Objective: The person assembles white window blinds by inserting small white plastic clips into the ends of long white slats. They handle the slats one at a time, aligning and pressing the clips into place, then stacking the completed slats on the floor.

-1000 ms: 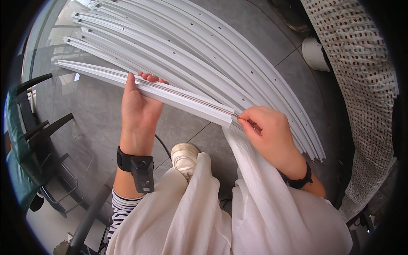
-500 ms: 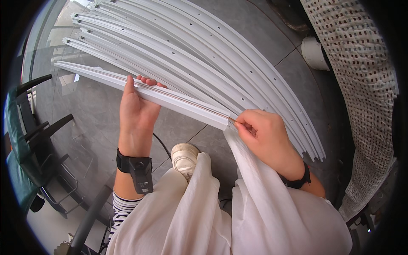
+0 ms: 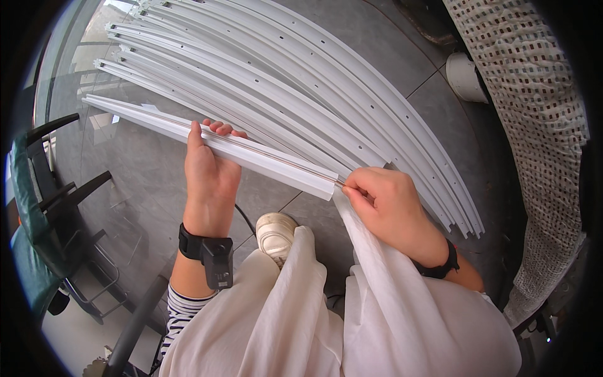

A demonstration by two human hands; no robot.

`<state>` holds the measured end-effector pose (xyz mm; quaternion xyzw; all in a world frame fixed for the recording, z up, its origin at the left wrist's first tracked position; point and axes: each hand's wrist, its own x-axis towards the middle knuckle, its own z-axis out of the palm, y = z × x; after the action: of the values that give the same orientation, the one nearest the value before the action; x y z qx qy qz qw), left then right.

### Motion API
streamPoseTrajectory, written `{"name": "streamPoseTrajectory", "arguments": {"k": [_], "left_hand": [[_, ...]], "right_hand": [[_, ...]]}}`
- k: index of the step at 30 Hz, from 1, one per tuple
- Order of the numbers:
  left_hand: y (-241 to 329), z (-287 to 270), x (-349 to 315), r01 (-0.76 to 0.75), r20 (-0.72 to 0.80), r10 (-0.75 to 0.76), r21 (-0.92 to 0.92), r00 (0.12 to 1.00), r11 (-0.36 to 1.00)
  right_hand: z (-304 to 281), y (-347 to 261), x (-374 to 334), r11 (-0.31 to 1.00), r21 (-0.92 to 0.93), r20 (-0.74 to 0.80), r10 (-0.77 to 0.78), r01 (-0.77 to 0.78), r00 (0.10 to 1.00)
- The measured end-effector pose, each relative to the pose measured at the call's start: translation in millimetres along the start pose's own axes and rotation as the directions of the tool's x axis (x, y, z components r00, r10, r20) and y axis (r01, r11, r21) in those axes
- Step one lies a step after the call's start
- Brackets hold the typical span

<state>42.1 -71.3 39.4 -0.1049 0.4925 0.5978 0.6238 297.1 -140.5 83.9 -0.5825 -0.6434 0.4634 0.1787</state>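
A long white channel rail slants from the upper left down toward my lap. My left hand grips it from below near its middle, thumb on the near side and fingertips over the far edge. A thin metal-coloured strip or wire lies along the groove and sticks out at the right end. There my right hand is closed in a pinch on it, just off the rail's end. Whether it is one strand or more, I cannot tell.
Several similar white rails with small holes lie side by side on the grey tiled floor beyond my hands. A white round container and patterned fabric are at the right. Dark chair legs stand at the left.
My left hand and the rail have shifted slightly down and to the right. My right hand has dropped a little, still pinching the thin strip at the rail's end.
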Motion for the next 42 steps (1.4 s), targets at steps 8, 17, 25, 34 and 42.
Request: {"name": "streamPoseTrajectory", "arguments": {"k": [8,17,25,34,42], "left_hand": [[-5.1,4.3,-3.6,-0.041,-0.077,0.042,0.023,0.996,0.999],[-9.3,5.8,-4.4,-0.054,-0.137,0.058,0.034,0.989,0.998],[-10.1,5.6,-6.2,-0.067,-0.148,0.073,0.043,0.986,0.997],[-6.3,-0.6,-5.9,-0.052,-0.103,0.055,0.032,0.993,0.998],[-8.4,-6.5,-2.0,-0.048,-0.097,0.05,0.021,0.994,0.999]], "right_hand": [[-0.8,1.4,0.9,1.0,-0.008,0.013,-0.014,0.014,1.0],[-2.8,4.9,3.3,1.0,0.001,0.037,-0.008,0.008,0.999],[-2.2,7.5,5.1,0.998,0.058,0.04,-0.04,0.037,0.998],[0.7,6.9,6.3,0.994,0.083,0.052,-0.08,0.075,0.995],[2.7,10.9,7.4,0.993,0.064,0.055,-0.101,0.097,0.993]]}}
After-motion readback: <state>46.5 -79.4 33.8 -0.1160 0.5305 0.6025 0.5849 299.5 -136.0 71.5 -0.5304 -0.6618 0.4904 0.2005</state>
